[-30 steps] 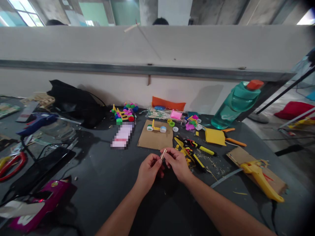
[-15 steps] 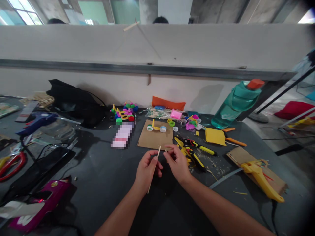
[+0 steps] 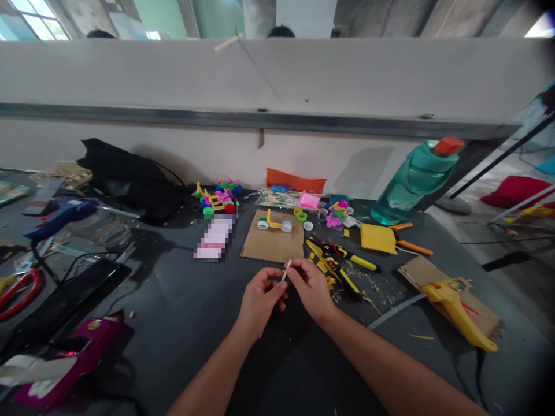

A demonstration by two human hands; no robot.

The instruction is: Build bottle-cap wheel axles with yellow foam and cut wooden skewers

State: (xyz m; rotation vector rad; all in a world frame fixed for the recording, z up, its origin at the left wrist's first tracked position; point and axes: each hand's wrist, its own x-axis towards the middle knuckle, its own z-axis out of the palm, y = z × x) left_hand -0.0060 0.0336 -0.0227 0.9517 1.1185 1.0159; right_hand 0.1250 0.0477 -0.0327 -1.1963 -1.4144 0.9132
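A thin pale wooden stick (image 3: 285, 274) slants up between my hands, its lower end showing below the left palm. My left hand (image 3: 261, 294) is closed round it, with thumb and fingers pinching near the upper part. The fingertips of my right hand (image 3: 309, 284) are pressed together at the stick's top end; whether they hold something small there cannot be made out. Just beyond the hands lies a brown cardboard piece (image 3: 273, 245) bearing a small yellow frame (image 3: 274, 224) with round caps at its ends.
Yellow-black pliers (image 3: 342, 277) and yellow scraps lie right of my hands. Farther right are a yellow glue gun (image 3: 455, 306) on cardboard and a tilted teal bottle (image 3: 403, 185). At left are a blue glue gun (image 3: 65, 216), a black phone (image 3: 82, 294) and a magenta device (image 3: 71, 364).
My right fingertips have moved left onto the stick's top end. The stick's upper part has shifted slightly right, and less of it shows.
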